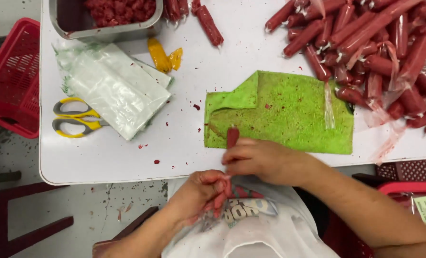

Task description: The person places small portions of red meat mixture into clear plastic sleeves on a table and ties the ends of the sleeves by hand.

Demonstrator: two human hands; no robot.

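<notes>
Lying lengthwise away from the person, the red sausage roll (232, 137) rests on the near edge of the green cloth (289, 112) — right hand (263, 160) curled over its near end, left hand (204, 191) nearer the body, fingers closed on what seems the wrapper's tail.

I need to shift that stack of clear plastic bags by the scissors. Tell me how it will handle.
The stack of clear plastic bags looks thin and wrinkled, so it would probably flop and sag when lifted. The glossy film suggests the sheets may slide apart if pushed. It seems light, and one edge overlaps the yellow-handled scissors, which might get dragged along.
</notes>
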